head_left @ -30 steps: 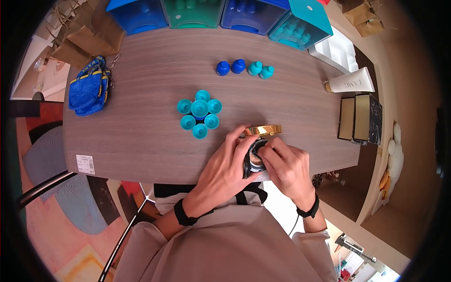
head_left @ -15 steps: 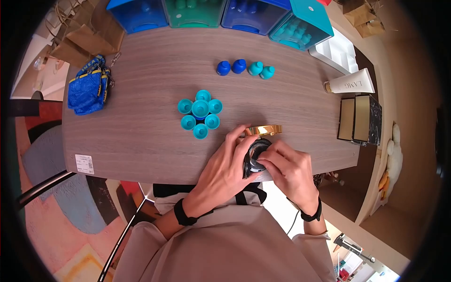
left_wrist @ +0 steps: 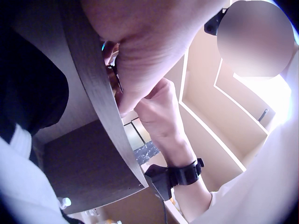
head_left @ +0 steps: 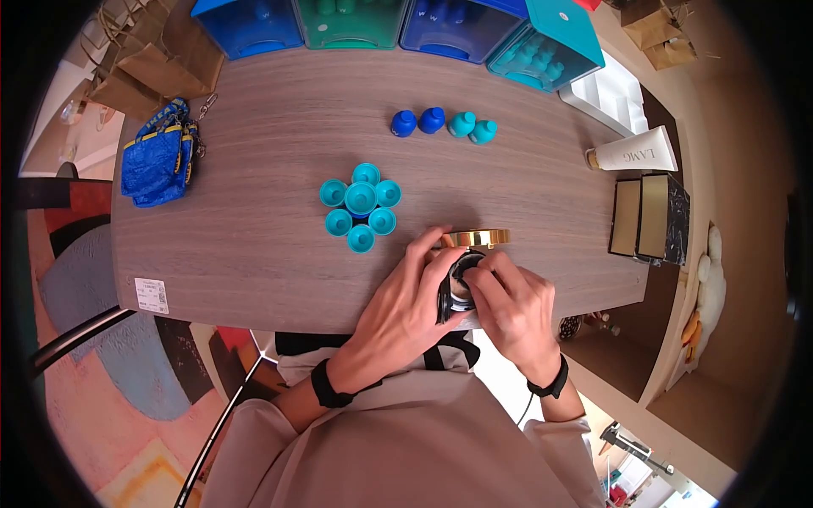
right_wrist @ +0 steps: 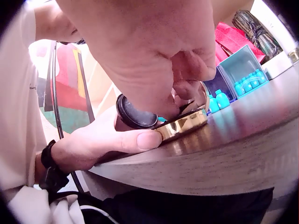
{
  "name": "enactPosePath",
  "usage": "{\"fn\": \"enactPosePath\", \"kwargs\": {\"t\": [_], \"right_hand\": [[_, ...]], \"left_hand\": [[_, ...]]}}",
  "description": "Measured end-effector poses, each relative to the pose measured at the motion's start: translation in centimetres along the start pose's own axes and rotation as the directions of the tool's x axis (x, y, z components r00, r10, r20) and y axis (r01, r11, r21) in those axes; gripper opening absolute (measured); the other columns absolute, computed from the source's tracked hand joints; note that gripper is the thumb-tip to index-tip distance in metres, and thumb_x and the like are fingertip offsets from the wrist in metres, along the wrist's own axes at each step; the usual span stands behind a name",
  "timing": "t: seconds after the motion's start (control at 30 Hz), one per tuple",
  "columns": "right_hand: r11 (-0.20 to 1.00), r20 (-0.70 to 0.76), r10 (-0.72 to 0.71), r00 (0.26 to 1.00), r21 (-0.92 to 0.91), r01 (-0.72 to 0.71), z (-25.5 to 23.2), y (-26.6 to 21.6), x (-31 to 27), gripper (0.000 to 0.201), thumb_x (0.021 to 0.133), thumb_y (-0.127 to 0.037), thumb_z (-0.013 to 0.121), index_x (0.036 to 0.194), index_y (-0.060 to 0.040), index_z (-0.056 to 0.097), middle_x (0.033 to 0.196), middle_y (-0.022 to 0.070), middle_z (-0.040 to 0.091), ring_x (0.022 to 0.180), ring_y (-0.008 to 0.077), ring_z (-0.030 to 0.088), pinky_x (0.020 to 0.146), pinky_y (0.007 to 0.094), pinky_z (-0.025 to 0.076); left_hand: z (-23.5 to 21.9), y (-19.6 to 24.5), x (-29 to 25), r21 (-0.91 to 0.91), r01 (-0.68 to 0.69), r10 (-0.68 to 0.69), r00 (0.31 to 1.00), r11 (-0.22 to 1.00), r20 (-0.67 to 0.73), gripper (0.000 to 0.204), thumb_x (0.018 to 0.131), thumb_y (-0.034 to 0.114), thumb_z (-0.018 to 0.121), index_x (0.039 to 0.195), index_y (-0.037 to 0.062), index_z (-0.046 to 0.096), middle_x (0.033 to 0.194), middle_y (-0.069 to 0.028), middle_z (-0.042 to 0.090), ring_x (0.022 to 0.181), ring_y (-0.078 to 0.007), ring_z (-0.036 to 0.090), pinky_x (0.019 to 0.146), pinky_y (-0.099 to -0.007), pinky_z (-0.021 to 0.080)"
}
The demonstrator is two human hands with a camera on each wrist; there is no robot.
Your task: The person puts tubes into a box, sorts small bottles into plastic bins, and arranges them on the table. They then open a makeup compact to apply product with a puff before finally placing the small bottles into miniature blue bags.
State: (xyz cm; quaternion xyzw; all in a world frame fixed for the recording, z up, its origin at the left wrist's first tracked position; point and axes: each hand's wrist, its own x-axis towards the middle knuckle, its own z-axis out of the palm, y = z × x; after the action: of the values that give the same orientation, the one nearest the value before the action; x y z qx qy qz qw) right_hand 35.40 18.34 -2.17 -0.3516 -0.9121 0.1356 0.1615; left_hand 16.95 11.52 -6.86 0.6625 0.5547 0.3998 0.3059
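Observation:
A round compact with a gold-sided part and a black part stands open near the table's front edge. My left hand holds it from the left, its thumb along the gold side in the right wrist view. Over the black part, my right hand has bent fingers that pinch at its inner edge; their tips are hidden in the head view. A dark disc of the compact stands tilted beside the gold side. Something beige shows inside the black rim.
Turquoise cups form a flower-like cluster left of the hands. Two blue bottles and two turquoise ones stand farther back, before coloured bins. A blue pouch lies left; a white tube and black box right.
My right hand shifts slightly back and forth over the compact. Half a second ago a dark shiny disc showed inside the black rim; now beige shows there. My left hand stays put.

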Motion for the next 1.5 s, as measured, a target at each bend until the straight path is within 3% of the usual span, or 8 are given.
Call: {"fn": "enactPosePath", "kwargs": {"t": [0.27, 0.33, 0.63, 0.87, 0.93, 1.17, 1.33, 1.5], "right_hand": [[0.989, 0.001, 0.084, 0.997, 0.123, -0.083, -1.7, -0.2, 0.2, 0.015, 0.085, 0.002, 0.079, 0.097, -0.0050, 0.073, 0.093, 0.0061, 0.065, 0.067, 0.0281, 0.068, 0.057, 0.0400, 0.053], [0.982, 0.074, 0.071, 0.995, 0.171, -0.083, -2.0, -0.2, 0.3, 0.014, 0.088, 0.002, 0.079, 0.098, -0.0049, 0.073, 0.094, 0.0068, 0.066, 0.067, 0.0290, 0.069, 0.057, 0.0404, 0.053], [1.000, 0.057, 0.025, 0.998, -0.003, -0.025, -0.7, -0.6, 0.4, 0.028, 0.073, -0.002, 0.076, 0.101, -0.0036, 0.070, 0.097, 0.0080, 0.064, 0.070, 0.0277, 0.069, 0.058, 0.0407, 0.054], [0.998, -0.043, 0.056, 0.997, -0.020, -0.057, 0.2, -0.7, 0.0, 0.028, 0.075, -0.001, 0.077, 0.102, -0.0030, 0.070, 0.097, 0.0081, 0.064, 0.068, 0.0275, 0.068, 0.057, 0.0404, 0.053], [0.992, -0.055, 0.100, 0.993, 0.083, -0.095, -0.2, -0.7, -0.2, 0.024, 0.079, 0.002, 0.078, 0.102, -0.0034, 0.072, 0.096, 0.0075, 0.065, 0.066, 0.0282, 0.067, 0.056, 0.0403, 0.053], [0.984, 0.021, 0.086, 0.996, 0.153, -0.089, -0.8, -0.9, 0.2, 0.019, 0.085, 0.004, 0.077, 0.101, -0.0051, 0.074, 0.096, 0.0068, 0.066, 0.064, 0.0291, 0.067, 0.056, 0.0407, 0.052], [0.984, 0.016, 0.175, 0.984, 0.012, -0.175, -0.2, -1.6, 0.2, 0.017, 0.084, 0.000, 0.079, 0.098, -0.0060, 0.072, 0.097, 0.0073, 0.066, 0.065, 0.0302, 0.068, 0.057, 0.0428, 0.052], [0.975, -0.021, 0.224, 0.974, 0.011, -0.224, -0.6, -1.9, 0.1, 0.014, 0.087, 0.000, 0.080, 0.097, -0.0059, 0.072, 0.094, 0.0064, 0.066, 0.064, 0.0304, 0.068, 0.057, 0.0423, 0.052]], "left_hand": [[-0.1, 0.1, 0.0, 0.013, -0.003, 0.003, 1.000, 1.000, 0.008, 0.101, 0.074, 0.013, 0.098, 0.156, 0.0039, 0.040, 0.160, -0.0231, 0.040, 0.127, -0.0400, 0.064, 0.104, -0.0470, 0.059], [-0.1, 0.0, 0.0, -0.005, -0.015, 0.015, 1.000, 1.000, -0.006, 0.100, 0.074, 0.011, 0.098, 0.156, 0.0038, 0.041, 0.160, -0.0229, 0.040, 0.125, -0.0392, 0.065, 0.103, -0.0468, 0.059], [0.0, 0.0, 0.1, -0.014, -0.003, 0.003, 1.000, 1.000, 0.009, 0.101, 0.072, 0.008, 0.098, 0.156, 0.0043, 0.041, 0.159, -0.0234, 0.041, 0.123, -0.0384, 0.067, 0.101, -0.0463, 0.061], [0.3, -0.3, -0.1, -0.021, 0.017, -0.017, 1.000, 1.000, -0.004, 0.106, 0.070, 0.010, 0.100, 0.156, 0.0057, 0.038, 0.160, -0.0249, 0.040, 0.135, -0.0454, 0.060, 0.108, -0.0520, 0.059], [0.4, -0.3, -0.2, -0.019, 0.010, -0.010, 1.000, 1.000, -0.006, 0.106, 0.071, 0.009, 0.100, 0.156, 0.0057, 0.038, 0.160, -0.0251, 0.040, 0.135, -0.0461, 0.059, 0.108, -0.0521, 0.059], [0.2, -0.2, 0.0, 0.008, -0.016, 0.016, 0.999, 1.000, -0.034, 0.103, 0.072, 0.008, 0.099, 0.156, 0.0042, 0.040, 0.159, -0.0247, 0.040, 0.126, -0.0400, 0.066, 0.101, -0.0464, 0.061], [0.2, 0.0, 0.1, 0.010, -0.004, 0.004, 1.000, 1.000, -0.029, 0.102, 0.071, 0.008, 0.099, 0.155, 0.0039, 0.041, 0.158, -0.0242, 0.041, 0.124, -0.0391, 0.066, 0.102, -0.0460, 0.061], [0.1, 0.0, 0.1, 0.011, -0.009, 0.009, 0.999, 1.000, -0.031, 0.102, 0.072, 0.009, 0.099, 0.155, 0.0038, 0.041, 0.158, -0.0242, 0.041, 0.124, -0.0387, 0.066, 0.102, -0.0461, 0.061]]}}
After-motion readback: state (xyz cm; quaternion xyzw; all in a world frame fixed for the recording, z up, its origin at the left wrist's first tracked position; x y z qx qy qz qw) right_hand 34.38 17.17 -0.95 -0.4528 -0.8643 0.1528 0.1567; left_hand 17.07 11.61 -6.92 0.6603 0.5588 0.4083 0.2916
